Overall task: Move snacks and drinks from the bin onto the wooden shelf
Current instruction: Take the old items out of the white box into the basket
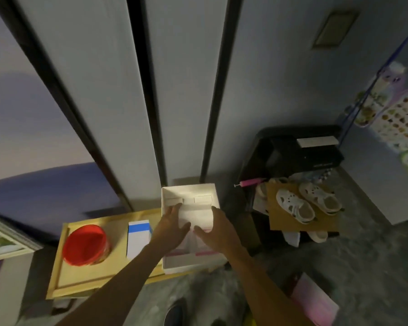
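Light: dim, with some blur (small print unreadable).
Bin: white, open-topped, standing at the right end of the wooden shelf, against the pale panelled wall.
Left hand: inside the bin, fingers spread and fairly straight, laid on the left edge of a white packet.
Right hand: inside the bin too, fingers spread, on the packet's right edge, its thumb close to the left thumb.
Grip: both hands flank the packet; whether it has left the bin floor, I cannot tell.
Under the hands: pink packs low in the bin, partly hidden.
On the shelf: a red tub and a white carton with a blue band, side by side left of the bin.
Right of bin: a black stand and pale sandals on cardboard.
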The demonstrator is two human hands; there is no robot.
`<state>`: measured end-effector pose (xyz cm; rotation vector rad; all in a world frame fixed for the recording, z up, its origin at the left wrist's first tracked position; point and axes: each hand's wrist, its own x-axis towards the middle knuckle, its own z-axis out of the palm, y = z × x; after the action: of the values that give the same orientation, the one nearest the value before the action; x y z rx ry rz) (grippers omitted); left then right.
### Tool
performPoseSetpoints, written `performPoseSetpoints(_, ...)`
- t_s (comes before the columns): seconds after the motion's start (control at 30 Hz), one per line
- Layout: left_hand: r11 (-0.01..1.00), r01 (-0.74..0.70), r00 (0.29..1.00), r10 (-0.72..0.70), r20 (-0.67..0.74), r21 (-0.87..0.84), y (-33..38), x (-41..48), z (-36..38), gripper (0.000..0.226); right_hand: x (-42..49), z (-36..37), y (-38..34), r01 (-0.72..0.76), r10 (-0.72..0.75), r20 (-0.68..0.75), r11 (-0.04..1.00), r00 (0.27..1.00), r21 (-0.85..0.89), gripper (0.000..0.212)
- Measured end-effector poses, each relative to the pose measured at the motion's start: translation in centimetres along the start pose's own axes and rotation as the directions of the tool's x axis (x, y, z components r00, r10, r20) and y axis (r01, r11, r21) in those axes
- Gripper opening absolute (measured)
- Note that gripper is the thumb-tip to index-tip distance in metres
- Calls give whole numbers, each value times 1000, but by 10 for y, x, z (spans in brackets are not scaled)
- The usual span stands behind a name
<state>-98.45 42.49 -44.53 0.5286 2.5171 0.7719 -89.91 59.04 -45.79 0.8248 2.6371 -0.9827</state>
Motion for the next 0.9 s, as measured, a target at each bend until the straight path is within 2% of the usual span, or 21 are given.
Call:
performPoseSetpoints(0.1, 993, 113, 994, -113, -1, -45, -9, 11, 33, 74, 24, 37, 19, -22, 22, 14, 1000, 1000, -1, 108)
performPoseSetpoints(0.2, 981, 195, 981, -195, 5, -11, -25, 29, 71, 75, 41, 63, 32, -42, 43, 62, 999, 997, -24, 108)
performPoseSetpoints(0.27, 973, 207, 974, -215, 68, 104, -46, 46, 98, 68, 53, 80, 43, -35, 42, 91, 996, 995, -80, 105)
performPoseSetpoints(0.3, 956, 259, 955, -275, 114, 137, -55, 54, 111, 64, 60, 89, 49, -29, 43, 106, 991, 993, -127, 103)
performPoseSetpoints(0.37, 924, 365, 914, -379, 147, 117, -62, 65, 127, 57, 72, 109, 64, -38, 62, 107, 977, 992, -209, 94)
performPoseSetpoints(0.47, 936, 301, 924, -334, 187, 183, -66, 67, 147, 56, 82, 131, 74, -77, 102, 82, 962, 991, -262, 83)
performPoseSetpoints(0.5, 929, 260, 942, -304, 145, 262, -70, 65, 154, 64, 84, 136, 75, -83, 106, 78, 963, 991, -258, 81)
performPoseSetpoints(0.57, 908, 270, 948, -310, 80, 320, -69, 62, 159, 84, 85, 139, 72, -85, 112, 86, 960, 990, -268, 71)
performPoseSetpoints(0.63, 905, 313, 941, -336, 35, 289, -69, 63, 158, 87, 83, 135, 68, -60, 92, 96, 955, 991, -291, 58)
performPoseSetpoints(0.7, 923, 299, 949, -313, 24, 241, -66, 64, 152, 75, 81, 127, 64, -53, 84, 91, 953, 992, -299, 52)
performPoseSetpoints(0.77, 951, 276, 961, -274, -39, 137, -60, 64, 142, 63, 79, 118, 58, -46, 67, 63, 956, 996, -291, 53)
performPoseSetpoints(0.83, 976, 209, 973, -202, -108, 55, -46, 61, 118, 60, 77, 107, 50, -93, 92, -15, 976, 996, -195, 62)
performPoseSetpoints(0.9, 993, 114, 974, -108, -197, 17, -27, 57, 92, 61, 75, 93, 42, -91, 84, -73, 990, 994, -106, 63)
